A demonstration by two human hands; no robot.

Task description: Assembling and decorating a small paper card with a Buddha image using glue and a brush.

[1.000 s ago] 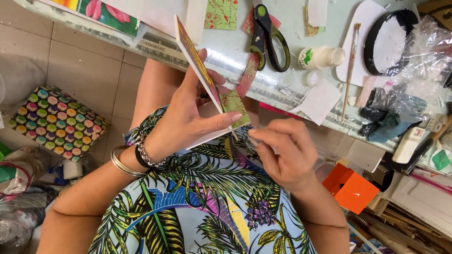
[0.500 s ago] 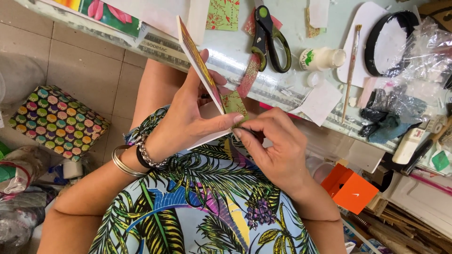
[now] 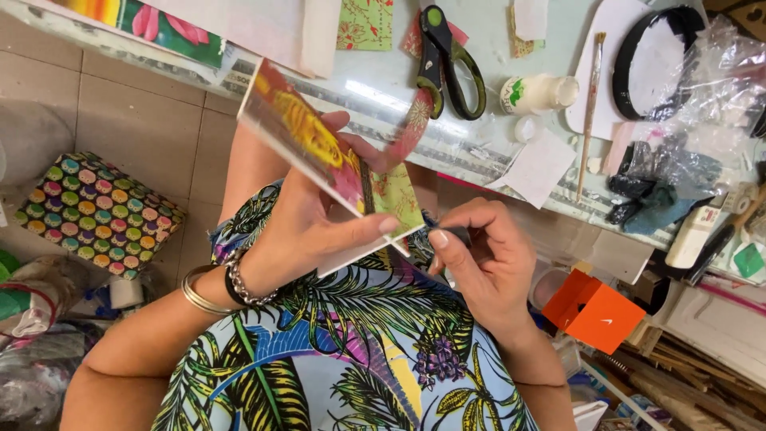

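Head view, looking down over the lap. The left hand [image 3: 307, 227] holds a thin rectangular card with a red, yellow and pink printed face [image 3: 307, 144] raised and tilted above the lap, in front of the pale glass-topped counter [image 3: 383, 84]; its grip is closed on the card, thumb across the white lower edge and fingers behind the panel. A green patterned paper piece [image 3: 396, 199] lies against the card's lower right corner. The right hand [image 3: 487, 263] sits just beside that corner, its thumb and forefinger pinched together on a small dark object [image 3: 457, 235] whose kind cannot be made out. On the counter lie black-handled scissors [image 3: 447, 60], a small white glue bottle [image 3: 538, 93] and a thin wooden-handled brush [image 3: 589, 112], all well apart from the hands. An orange box [image 3: 594, 311] stands low at the right. By its look the card is light and fairly stiff, yet liable to crease, with a smooth face; it is best held by its edges, as here, keeping fingers off any freshly pasted paper.
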